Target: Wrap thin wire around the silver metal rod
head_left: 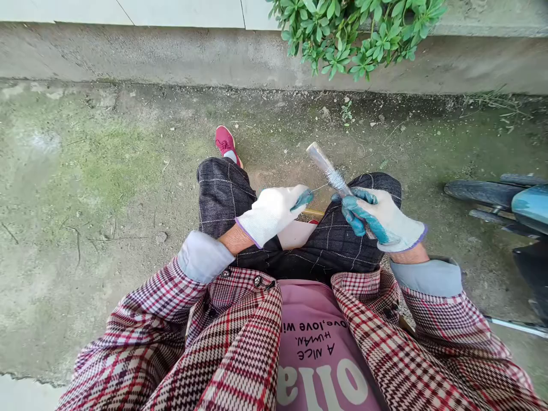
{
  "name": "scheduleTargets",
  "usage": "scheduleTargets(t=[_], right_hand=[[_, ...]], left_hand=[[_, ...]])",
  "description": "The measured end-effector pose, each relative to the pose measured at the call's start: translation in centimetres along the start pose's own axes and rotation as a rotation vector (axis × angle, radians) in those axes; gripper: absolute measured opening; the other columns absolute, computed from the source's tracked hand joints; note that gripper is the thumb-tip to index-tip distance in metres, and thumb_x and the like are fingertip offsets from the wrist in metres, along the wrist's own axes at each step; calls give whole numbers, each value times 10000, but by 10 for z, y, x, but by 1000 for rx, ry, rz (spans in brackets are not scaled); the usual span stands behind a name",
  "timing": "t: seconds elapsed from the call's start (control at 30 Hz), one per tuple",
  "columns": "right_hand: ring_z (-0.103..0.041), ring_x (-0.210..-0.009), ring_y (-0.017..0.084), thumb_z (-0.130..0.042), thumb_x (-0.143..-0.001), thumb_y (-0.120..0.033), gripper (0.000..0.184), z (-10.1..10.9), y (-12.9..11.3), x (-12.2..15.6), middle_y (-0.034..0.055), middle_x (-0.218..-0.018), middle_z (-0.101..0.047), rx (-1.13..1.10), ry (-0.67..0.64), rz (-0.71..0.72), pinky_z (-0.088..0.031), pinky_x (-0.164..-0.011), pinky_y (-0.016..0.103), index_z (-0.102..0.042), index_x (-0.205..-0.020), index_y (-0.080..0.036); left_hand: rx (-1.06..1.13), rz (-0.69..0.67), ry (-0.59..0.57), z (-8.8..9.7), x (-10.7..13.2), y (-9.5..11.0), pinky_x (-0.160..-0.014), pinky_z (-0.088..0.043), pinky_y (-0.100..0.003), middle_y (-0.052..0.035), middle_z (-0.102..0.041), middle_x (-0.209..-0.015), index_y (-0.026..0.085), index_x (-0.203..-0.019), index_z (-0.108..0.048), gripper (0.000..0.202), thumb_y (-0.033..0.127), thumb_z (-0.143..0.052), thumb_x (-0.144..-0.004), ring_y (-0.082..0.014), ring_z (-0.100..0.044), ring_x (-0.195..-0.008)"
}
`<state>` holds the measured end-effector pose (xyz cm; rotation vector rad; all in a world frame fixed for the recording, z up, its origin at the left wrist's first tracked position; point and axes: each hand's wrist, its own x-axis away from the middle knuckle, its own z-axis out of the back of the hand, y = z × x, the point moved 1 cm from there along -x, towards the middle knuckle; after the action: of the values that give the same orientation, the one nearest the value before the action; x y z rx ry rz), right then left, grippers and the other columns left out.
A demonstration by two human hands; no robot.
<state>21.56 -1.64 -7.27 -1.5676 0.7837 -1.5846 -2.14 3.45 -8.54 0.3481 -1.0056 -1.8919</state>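
Observation:
My right hand, in a white glove with a blue-green coated palm, is wrapped round the lower part of a pale, round stick. The stick tilts up and to the left. Around its middle, just above the fingers, sits a coil of thin silvery wire. A thin strand of that wire runs left to my left hand, gloved the same way. Its fingertips are pinched together on the strand's end. Both hands are above my lap, between the knees. The lowest end of the stick is partly hidden by the right glove.
Below my hands are dark checked trousers and a pink shoe on bare, mossy ground. Ahead runs a low concrete wall with a leafy green shrub hanging over it. A wheeled blue-and-black vehicle stands at the right.

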Motion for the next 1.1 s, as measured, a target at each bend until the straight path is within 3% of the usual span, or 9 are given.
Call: scheduleTargets(t=[0.1,0.27,0.4,0.57,0.7,0.83,0.9,0.97,1.1], right_hand=[[-424,-388,70,-842,-760,-505,418,-4,2,0,-51,-565,-530,-22,-41,-9,-320,-296,207,-719,-939,-148],[-406,-364,71,-825,-778,-508,395,-12,7,2,-59,-534,-524,4,-87,-10,-288,-288,207,-658,-880,-165],[-375,-360,73,-772,-829,-558,406,-12,11,3,-72,-525,-488,-93,-121,-4,-276,-283,208,-618,-871,-184],[-372,-359,82,-729,-882,-552,381,-8,13,5,-68,-506,-469,-152,-188,12,-274,-295,209,-585,-820,-204],[-378,-362,87,-735,-885,-540,388,-6,15,1,-63,-514,-478,-161,-196,-1,-287,-295,214,-540,-782,-220],[-357,-367,87,-746,-881,-528,356,-2,18,0,-75,-531,-460,-226,-202,-6,-290,-285,211,-589,-866,-209],[-345,-364,84,-730,-895,-526,347,-1,19,2,-78,-537,-457,-246,-257,8,-282,-280,211,-605,-895,-203],[-352,-357,83,-718,-902,-537,362,1,19,3,-74,-525,-461,-215,-356,21,-270,-283,210,-609,-877,-193],[-376,-344,78,-731,-872,-585,427,4,20,3,-68,-495,-490,-85,-577,-17,-254,-310,200,-633,-896,-170]], left_hand=[[-165,-58,-21,0,-2,-4,-805,-481,-363,-89,-669,-740,193,-894,-701,133,283,-605,-911,-254,-638,-818],[-279,-234,-156,-16,7,11,-660,-396,-332,-49,-566,-645,185,-839,-657,202,364,-600,-912,-204,-539,-627],[-147,-140,-160,-13,13,23,-585,-337,-304,3,-468,-587,204,-737,-597,217,338,-624,-906,-142,-444,-527],[207,-142,-140,11,18,33,-645,-424,-263,4,-592,-678,191,-780,-613,175,246,-534,-927,-118,-521,-605],[295,-126,-165,15,21,38,-678,-455,-239,2,-634,-718,171,-806,-636,182,264,-529,-920,-110,-550,-648],[465,-33,-215,3,12,21,-671,-483,-222,-11,-660,-751,156,-853,-662,186,276,-539,-926,-108,-575,-672],[585,36,-314,-5,5,6,-599,-470,-213,-1,-627,-687,144,-851,-658,195,282,-544,-929,-97,-543,-598],[621,47,-333,-11,0,-7,-601,-480,-217,-11,-642,-703,139,-848,-659,172,268,-568,-916,-95,-551,-595],[398,-32,-197,-17,-3,-11,-785,-545,-285,-45,-701,-824,174,-859,-695,120,276,-643,-897,-149,-646,-755]])
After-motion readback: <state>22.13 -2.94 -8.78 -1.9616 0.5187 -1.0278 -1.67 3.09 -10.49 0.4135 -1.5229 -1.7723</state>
